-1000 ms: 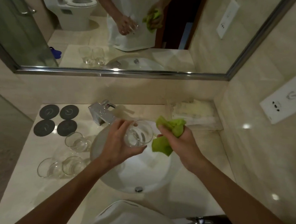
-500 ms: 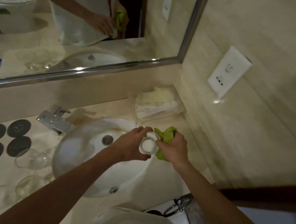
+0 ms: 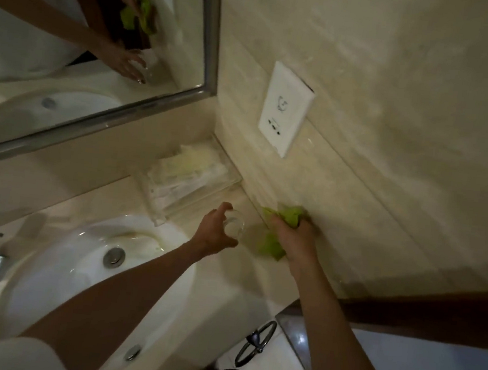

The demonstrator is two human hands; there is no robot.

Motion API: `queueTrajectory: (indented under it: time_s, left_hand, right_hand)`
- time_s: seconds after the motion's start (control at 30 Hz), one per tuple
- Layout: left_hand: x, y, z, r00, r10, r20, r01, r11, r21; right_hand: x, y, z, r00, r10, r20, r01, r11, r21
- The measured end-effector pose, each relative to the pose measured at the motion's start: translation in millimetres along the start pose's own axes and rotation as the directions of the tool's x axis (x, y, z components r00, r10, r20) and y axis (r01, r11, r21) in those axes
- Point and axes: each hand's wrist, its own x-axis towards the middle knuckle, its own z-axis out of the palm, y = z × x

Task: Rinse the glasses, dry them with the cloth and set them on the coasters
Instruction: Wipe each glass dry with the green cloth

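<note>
The fingers (image 3: 224,210) of the left hand (image 3: 212,231) are curled from above round a clear glass (image 3: 234,226), which is held at or just above the worktop (image 3: 218,275) to the right of the basin (image 3: 78,258); whether its base rests on the surface cannot be told. The glass appears upright, its long axis pointing roughly towards the camera. The right hand (image 3: 296,235) is closed round a bunched green cloth (image 3: 286,215), which is pressed against the foot of the side wall, just beside the glass and on its right. The cloth is thus separated from the glass by a small gap, and the right hand is the nearer one to it. Drying is judged to be the step in hand: the cloth would have to be brought leftward to the glass, or the glass turned into it. No coasters are seen in this view, so a carry across the basin to the left is expected afterwards. A clear tray (image 3: 189,176) of packets lies behind the glass, against the wall.
</note>
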Motion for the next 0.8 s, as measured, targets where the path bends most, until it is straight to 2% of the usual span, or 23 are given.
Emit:
queueTrajectory:
  time_s: [0.1, 0.23, 0.47, 0.57, 0.63, 0.8]
  left_hand:
    - [16, 0, 17, 1.0, -0.026, -0.002, 0.026, 1.0, -0.001]
    - [27, 1, 30, 1.0, -0.03, -0.005, 0.03, 0.999, 0.009]
    - [49, -17, 41, 0.999, -0.015, 0.052, 0.013, 0.999, 0.032]
    - [44, -20, 37, 0.995, 0.04, 0.09, -0.044, 0.998, 0.04]
    - [38, -22, 30, 0.991, 0.067, 0.12, -0.07, 0.997, 0.024]
    - [0, -34, -8, 0.996, 0.015, 0.091, -0.018, 0.999, 0.04]
  right_hand:
    - [1, 7, -8, 0.998, 0.055, 0.001, -0.055, 0.997, 0.057]
    - [2, 14, -16, 0.998, 0.056, 0.024, -0.058, 0.995, 0.078]
    - [-1, 13, -19, 0.994, 0.107, 0.026, -0.109, 0.987, 0.117]
    - [-8, 9, -19, 0.991, 0.132, 0.027, -0.134, 0.982, 0.135]
    - [-14, 7, -18, 0.992, 0.117, 0.04, -0.121, 0.986, 0.112]
    - [-35, 6, 10, 0.996, 0.021, 0.089, -0.019, 0.999, -0.029]
